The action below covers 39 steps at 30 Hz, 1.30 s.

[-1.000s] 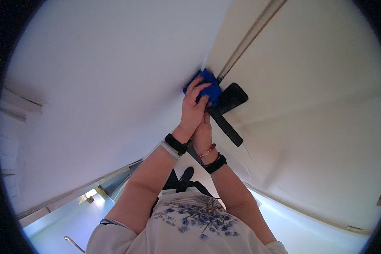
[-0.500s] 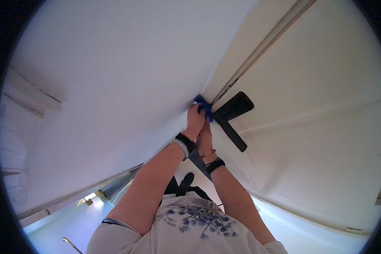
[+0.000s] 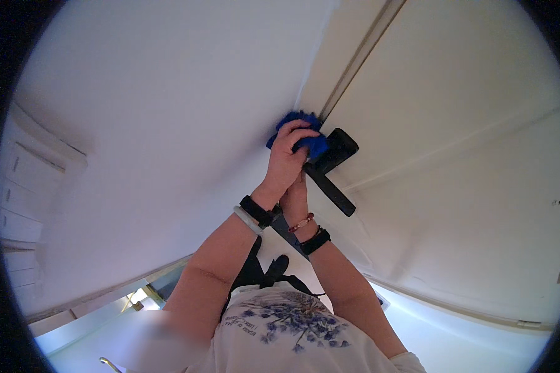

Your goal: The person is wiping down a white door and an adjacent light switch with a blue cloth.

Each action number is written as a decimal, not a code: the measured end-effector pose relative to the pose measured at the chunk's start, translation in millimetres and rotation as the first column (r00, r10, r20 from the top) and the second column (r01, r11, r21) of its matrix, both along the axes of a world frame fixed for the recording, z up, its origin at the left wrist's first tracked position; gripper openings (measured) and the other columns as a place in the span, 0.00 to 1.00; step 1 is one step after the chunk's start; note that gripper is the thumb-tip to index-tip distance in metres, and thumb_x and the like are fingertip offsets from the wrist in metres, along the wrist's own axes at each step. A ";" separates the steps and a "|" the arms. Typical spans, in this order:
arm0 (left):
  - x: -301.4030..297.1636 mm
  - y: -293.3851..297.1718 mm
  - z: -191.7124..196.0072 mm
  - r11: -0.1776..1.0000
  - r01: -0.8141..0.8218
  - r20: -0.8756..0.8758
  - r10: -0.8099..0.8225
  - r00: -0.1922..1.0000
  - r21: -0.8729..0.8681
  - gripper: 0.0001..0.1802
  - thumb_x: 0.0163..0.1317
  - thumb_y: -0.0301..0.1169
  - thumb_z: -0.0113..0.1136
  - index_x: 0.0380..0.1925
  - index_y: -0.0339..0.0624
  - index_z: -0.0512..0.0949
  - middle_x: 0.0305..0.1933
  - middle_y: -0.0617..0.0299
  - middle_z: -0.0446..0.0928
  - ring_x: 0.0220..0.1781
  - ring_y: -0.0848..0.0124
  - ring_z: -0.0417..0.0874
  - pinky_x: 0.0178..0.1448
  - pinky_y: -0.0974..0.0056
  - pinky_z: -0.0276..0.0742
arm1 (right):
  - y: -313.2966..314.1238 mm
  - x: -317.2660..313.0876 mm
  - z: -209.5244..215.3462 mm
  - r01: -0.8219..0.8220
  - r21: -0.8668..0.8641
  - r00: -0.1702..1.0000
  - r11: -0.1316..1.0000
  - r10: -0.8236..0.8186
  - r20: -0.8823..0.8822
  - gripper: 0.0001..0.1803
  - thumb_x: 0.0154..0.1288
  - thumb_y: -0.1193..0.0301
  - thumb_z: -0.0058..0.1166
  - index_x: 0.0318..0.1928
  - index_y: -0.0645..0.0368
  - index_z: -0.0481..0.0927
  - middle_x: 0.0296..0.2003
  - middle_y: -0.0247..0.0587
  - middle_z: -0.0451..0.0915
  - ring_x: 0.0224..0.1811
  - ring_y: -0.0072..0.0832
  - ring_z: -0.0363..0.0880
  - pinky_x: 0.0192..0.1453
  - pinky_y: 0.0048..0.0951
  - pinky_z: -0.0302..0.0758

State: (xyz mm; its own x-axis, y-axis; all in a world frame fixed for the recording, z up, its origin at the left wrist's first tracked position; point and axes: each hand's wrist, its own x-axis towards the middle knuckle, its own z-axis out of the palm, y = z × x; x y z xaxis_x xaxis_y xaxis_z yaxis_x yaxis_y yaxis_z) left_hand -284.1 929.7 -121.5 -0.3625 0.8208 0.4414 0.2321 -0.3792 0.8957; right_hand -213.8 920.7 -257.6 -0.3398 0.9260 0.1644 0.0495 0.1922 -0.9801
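Observation:
A crumpled blue cloth [image 3: 317,147] is pressed into the corner where the white surface meets the cream door, beside the black door handle [image 3: 339,149]. My left hand [image 3: 285,158] grips it, with bent fingers spread over the cloth. Just below, and partly behind the left hand, is my right hand [image 3: 295,191]; its fingers are hidden, so I cannot tell whether it also holds the cloth. The handle's lever [image 3: 333,191] slants down to the right, close to my right hand.
The cream door [image 3: 454,143] fills the right side, with a narrow strip [image 3: 361,56] along its edge. A broad white surface [image 3: 168,105] spans the left. White drawer-like fronts [image 3: 28,180] stand at the far left. My dark shoe [image 3: 278,266] shows below.
My left hand and the cloth have moved slightly up. The cloth looks more spread out, and the left fingers have opened wider over it. The right hand is now more hidden.

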 end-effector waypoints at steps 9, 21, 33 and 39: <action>-2.2 8.0 -97.0 0.935 -0.020 -0.045 0.004 0.999 -0.355 0.16 0.51 0.15 0.51 0.40 0.39 0.77 0.45 0.52 0.75 0.50 0.58 0.76 0.58 0.60 0.70 | -18.7 20.3 -11.2 0.265 -0.007 0.952 0.964 -0.260 0.163 0.27 0.54 0.82 0.51 0.58 0.65 0.66 0.54 0.57 0.71 0.55 0.50 0.71 0.61 0.39 0.67; 83.4 -92.4 -92.8 0.934 0.268 0.241 -0.211 0.947 -0.235 0.33 0.62 0.29 0.54 0.64 0.30 0.53 0.61 0.41 0.65 0.64 0.54 0.65 0.66 0.60 0.60 | -45.3 140.6 80.3 0.365 -0.338 0.914 0.867 -0.403 -0.045 0.14 0.59 0.79 0.53 0.47 0.63 0.77 0.40 0.38 0.78 0.42 0.25 0.75 0.47 0.24 0.73; 96.2 -79.2 -56.7 0.973 0.111 -0.269 -0.164 0.949 -0.202 0.33 0.57 0.21 0.52 0.63 0.32 0.54 0.64 0.32 0.53 0.65 0.40 0.56 0.67 0.47 0.55 | -63.5 106.1 180.4 0.316 0.184 0.946 0.931 -0.294 -0.140 0.18 0.61 0.78 0.52 0.54 0.62 0.74 0.50 0.42 0.77 0.53 0.29 0.74 0.56 0.27 0.70; 114.3 -60.2 -78.5 0.943 0.330 0.463 -0.315 0.828 0.052 0.29 0.54 0.20 0.53 0.59 0.32 0.63 0.60 0.40 0.62 0.61 0.43 0.61 0.63 0.46 0.59 | -45.8 88.7 183.5 0.046 0.489 0.937 0.871 -0.207 0.280 0.18 0.63 0.77 0.49 0.55 0.58 0.74 0.54 0.42 0.76 0.61 0.36 0.70 0.62 0.33 0.66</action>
State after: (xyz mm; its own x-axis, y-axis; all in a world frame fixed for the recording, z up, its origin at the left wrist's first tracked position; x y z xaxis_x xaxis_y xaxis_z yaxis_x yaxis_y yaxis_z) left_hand -169.8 869.5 -200.0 -0.2293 0.9364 0.2656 -0.3381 -0.3325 0.8804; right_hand -125.1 874.9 -74.1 -0.3328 0.8037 0.4933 0.3937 0.5938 -0.7017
